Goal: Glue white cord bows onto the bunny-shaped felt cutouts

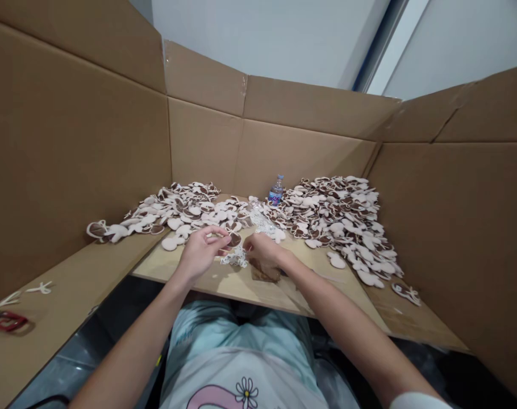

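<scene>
My left hand (pixel 204 250) pinches a small brown and white felt piece with a pale string bow (pixel 233 236), held just above the board. Close by on the right, my right hand (pixel 261 247) has its fingers bent together; whatever lies between its fingertips is too small to make out. Below and between the two hands lies a little heap of white bits (pixel 236 258) on the pale wooden board (pixel 224 287). A brown block-like thing (pixel 266 272) sits under my right hand, partly covered by it.
Piles of similar felt pieces spread at the back left (pixel 186 204) and right (pixel 339 210). Between them stand a plastic bottle (pixel 276 190) and a clear plastic bag (pixel 261 218). Tall cardboard walls (pixel 309 113) surround the board. A red tool (pixel 6 321) lies at the left.
</scene>
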